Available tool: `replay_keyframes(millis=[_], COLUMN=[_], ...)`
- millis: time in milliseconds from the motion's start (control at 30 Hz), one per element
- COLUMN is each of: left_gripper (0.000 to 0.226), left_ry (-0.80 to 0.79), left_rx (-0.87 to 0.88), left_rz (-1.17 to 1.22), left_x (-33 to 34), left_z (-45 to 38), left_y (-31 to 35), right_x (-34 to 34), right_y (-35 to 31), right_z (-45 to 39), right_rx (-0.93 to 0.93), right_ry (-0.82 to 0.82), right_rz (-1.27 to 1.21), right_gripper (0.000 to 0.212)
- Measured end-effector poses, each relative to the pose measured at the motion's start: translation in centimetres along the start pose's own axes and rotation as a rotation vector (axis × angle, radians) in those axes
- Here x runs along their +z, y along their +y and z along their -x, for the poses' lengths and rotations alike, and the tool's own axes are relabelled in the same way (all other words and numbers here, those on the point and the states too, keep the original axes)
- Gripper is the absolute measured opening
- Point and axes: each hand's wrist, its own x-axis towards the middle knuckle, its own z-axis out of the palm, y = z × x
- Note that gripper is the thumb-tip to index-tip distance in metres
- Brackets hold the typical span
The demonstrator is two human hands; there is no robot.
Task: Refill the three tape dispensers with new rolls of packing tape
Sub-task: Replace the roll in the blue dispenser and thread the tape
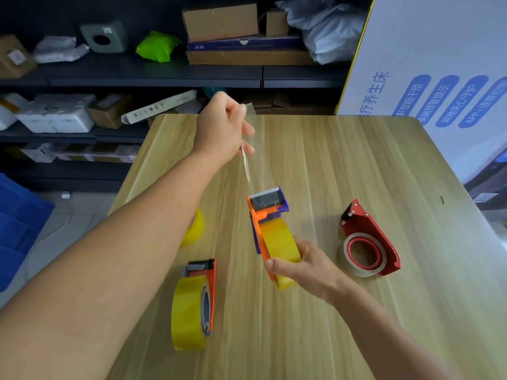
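My right hand [303, 267] grips an orange and purple tape dispenser [267, 212] loaded with a yellow roll [278, 239], held above the wooden table [343, 165]. My left hand [225, 127] pinches the clear tape strip [248, 154], stretched up and away from the dispenser's cutter. A second orange dispenser [204, 272] with a full yellow roll [186, 311] lies at the near left. A red metal dispenser [367, 223] holding a nearly spent roll on a red core [363, 253] lies to the right. A loose yellow roll [194, 229] sits partly hidden behind my left forearm.
Dark shelves [153, 75] behind the table hold cardboard boxes, foam pieces and bags. A large white printed box [439, 78] stands at the table's far right. A blue crate [19, 223] sits on the floor to the left.
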Motion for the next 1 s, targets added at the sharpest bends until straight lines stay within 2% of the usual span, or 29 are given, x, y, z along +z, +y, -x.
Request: replay_keyframes(millis=[300,567,667,733,767,867,1000], left_gripper=[0.018,0.015,0.01,0.021,0.022,0.008,0.014], left_ry=[-0.015,-0.182,-0.245,-0.289,-0.305,-0.351,-0.306], left_rx=[-0.326,-0.706,-0.772,-0.795,-0.805,-0.824,-0.911], left_rz=[0.051,0.319,0.427,0.501,0.543,0.604,0.643], left_x=[-0.5,1.3,2.5,3.4,3.8,4.7,5.7], left_z=[0.2,4.5,6.5,7.8,8.5,10.3,12.3], left_y=[-5.5,-8.8,-9.5,-9.6,-9.7,-9.8,-9.8], right_x=[0.6,0.6,0.6,0.6,0.7,0.8,0.8], right_y=[0.2,-0.5,-0.9,-1.0,-1.0,-0.9,-1.1], right_z=[1.0,1.7,1.7,1.8,1.9,2.1,2.2], right_rx=[-0.091,-0.121,-0.123,-0.118,-0.114,-0.089,-0.029], right_ry=[0.034,-0.01,0.001,0.011,0.021,0.062,0.117], right_rz=[-0.051,-0.187,-0.208,-0.223,-0.227,-0.24,-0.257], right_gripper=[0.062,0.058,0.046,0.038,0.039,0.054,0.058])
